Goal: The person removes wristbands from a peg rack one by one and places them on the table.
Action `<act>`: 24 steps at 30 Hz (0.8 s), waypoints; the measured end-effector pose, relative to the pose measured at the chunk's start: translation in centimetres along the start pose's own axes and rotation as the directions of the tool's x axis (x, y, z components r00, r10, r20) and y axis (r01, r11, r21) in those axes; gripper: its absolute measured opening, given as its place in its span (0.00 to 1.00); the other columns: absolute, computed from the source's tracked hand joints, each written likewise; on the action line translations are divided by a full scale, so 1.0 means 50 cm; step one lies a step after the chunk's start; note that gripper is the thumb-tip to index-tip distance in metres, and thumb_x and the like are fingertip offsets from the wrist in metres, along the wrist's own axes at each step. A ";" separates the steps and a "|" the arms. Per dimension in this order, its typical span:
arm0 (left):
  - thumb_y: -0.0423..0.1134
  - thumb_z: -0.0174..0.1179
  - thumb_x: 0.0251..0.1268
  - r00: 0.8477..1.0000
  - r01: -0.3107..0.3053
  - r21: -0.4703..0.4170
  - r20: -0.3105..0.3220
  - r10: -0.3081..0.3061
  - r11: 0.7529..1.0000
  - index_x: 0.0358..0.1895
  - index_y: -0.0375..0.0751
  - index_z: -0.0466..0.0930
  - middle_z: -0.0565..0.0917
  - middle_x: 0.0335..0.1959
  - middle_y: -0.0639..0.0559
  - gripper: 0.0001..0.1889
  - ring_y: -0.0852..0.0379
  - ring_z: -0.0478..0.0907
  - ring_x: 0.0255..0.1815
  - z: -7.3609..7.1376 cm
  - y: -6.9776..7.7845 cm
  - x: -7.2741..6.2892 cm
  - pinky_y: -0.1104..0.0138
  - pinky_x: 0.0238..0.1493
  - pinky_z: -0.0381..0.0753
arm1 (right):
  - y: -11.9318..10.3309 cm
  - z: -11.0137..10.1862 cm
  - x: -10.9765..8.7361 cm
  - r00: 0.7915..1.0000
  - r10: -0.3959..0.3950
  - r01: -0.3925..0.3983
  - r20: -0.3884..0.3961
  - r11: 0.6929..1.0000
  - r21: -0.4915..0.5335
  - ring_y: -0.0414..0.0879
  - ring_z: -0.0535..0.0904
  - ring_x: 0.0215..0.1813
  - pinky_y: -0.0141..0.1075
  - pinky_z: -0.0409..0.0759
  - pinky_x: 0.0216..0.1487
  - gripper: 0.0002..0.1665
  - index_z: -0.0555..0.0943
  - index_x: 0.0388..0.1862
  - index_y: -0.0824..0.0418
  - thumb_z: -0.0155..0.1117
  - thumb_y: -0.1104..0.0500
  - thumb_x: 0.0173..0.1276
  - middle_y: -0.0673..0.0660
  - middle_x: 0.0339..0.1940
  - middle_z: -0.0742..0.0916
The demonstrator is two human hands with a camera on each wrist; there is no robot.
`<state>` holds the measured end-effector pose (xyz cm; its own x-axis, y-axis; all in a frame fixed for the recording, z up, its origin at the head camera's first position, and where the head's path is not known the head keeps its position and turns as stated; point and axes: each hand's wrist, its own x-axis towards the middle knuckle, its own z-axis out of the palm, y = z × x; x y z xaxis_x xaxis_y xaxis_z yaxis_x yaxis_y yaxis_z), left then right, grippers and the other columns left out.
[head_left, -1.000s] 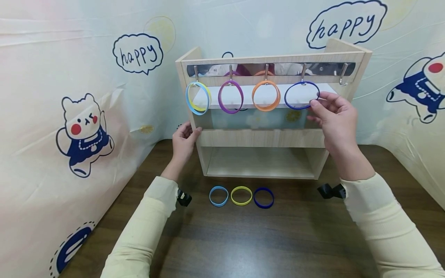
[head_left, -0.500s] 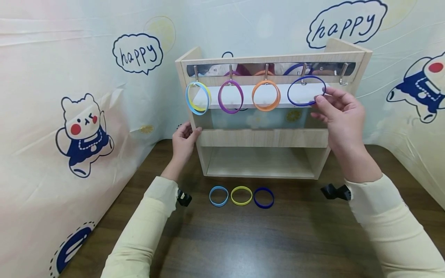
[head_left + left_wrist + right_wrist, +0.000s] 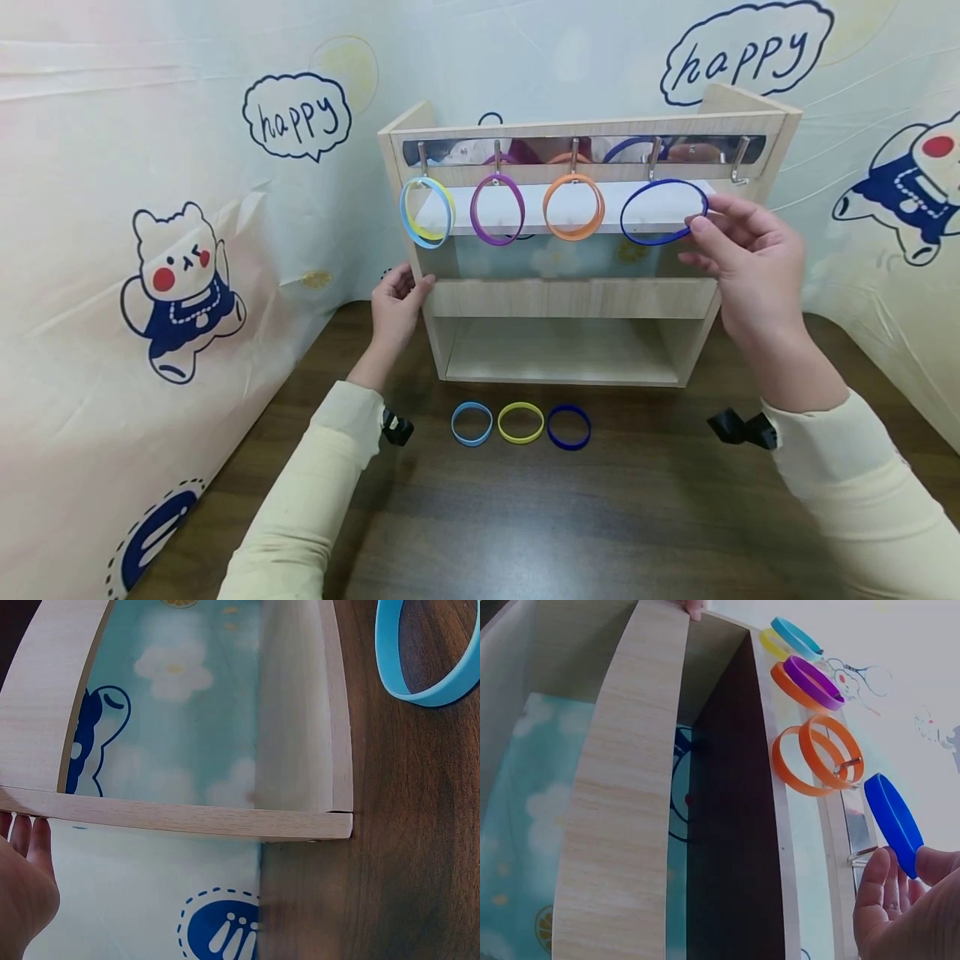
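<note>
My right hand (image 3: 757, 271) pinches a dark blue silicone wristband (image 3: 894, 817) between thumb and fingers, in front of the fourth hook (image 3: 655, 158). In the right wrist view the band stands apart from the hook's tip. My left hand (image 3: 397, 308) holds the left side panel of a wooden shelf (image 3: 570, 297), thumb at the front edge; its fingertips touch the outer face in the left wrist view. Light blue (image 3: 406, 218) and yellow (image 3: 448, 204) bands hang on the first hook, purple (image 3: 474, 208) on the second, orange (image 3: 600, 208) on the third.
On the table before the shelf lie a light blue band (image 3: 454, 429), a yellow band (image 3: 522, 441) and a dark blue band (image 3: 570, 447). A bare fifth hook (image 3: 740, 158) is at the right end of the metal strip. Printed cloth (image 3: 300, 225) surrounds the table.
My right hand has drawn the dark blue wristband off towards the right and towards me, away from the fourth hook. My left hand has stayed at the side panel.
</note>
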<state>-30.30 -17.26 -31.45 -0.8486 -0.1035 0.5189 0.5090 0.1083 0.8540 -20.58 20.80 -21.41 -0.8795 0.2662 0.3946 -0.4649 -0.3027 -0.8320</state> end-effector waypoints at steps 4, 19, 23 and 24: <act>0.33 0.62 0.66 1.000 0.004 -0.003 0.003 -0.004 1.000 0.59 0.28 0.76 0.81 0.53 0.37 0.20 0.57 0.79 0.47 0.000 0.001 0.000 0.67 0.48 0.78 | 0.002 -0.011 -0.007 1.000 0.010 -0.010 0.008 0.999 -0.033 0.46 0.82 0.42 0.33 0.82 0.37 0.29 0.81 0.55 0.66 0.77 0.62 0.53 0.59 0.44 0.85; 0.33 0.62 0.66 1.000 0.001 -0.004 0.000 -0.001 1.000 0.59 0.27 0.75 0.81 0.53 0.35 0.20 0.53 0.79 0.48 0.000 0.005 -0.001 0.67 0.48 0.78 | 0.036 -0.046 -0.028 0.996 0.045 -0.032 0.081 0.986 -0.161 0.45 0.85 0.37 0.32 0.82 0.36 0.20 0.85 0.51 0.63 0.73 0.62 0.58 0.56 0.38 0.87; 0.32 0.62 0.66 1.000 -0.011 -0.015 0.002 0.011 1.000 0.59 0.25 0.75 0.81 0.52 0.35 0.21 0.57 0.79 0.46 0.000 0.004 -0.001 0.68 0.46 0.78 | 0.052 -0.057 -0.037 0.992 0.092 -0.072 0.086 0.974 -0.215 0.44 0.85 0.37 0.32 0.82 0.37 0.16 0.86 0.48 0.60 0.72 0.61 0.60 0.54 0.37 0.88; 0.32 0.62 0.66 1.000 -0.013 -0.017 0.003 0.013 1.000 0.59 0.25 0.74 0.81 0.52 0.35 0.21 0.58 0.79 0.46 0.001 0.004 -0.001 0.68 0.46 0.78 | 0.056 -0.060 -0.039 0.991 0.107 -0.085 0.084 0.967 -0.239 0.43 0.85 0.37 0.31 0.82 0.37 0.16 0.86 0.48 0.59 0.72 0.60 0.60 0.53 0.37 0.88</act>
<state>-30.18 -17.20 -31.32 -0.8423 -0.0992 0.5298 0.5222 0.0931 0.8477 -19.88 22.17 -25.67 -0.9297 0.1548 0.3341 -0.3509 -0.0971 -0.9314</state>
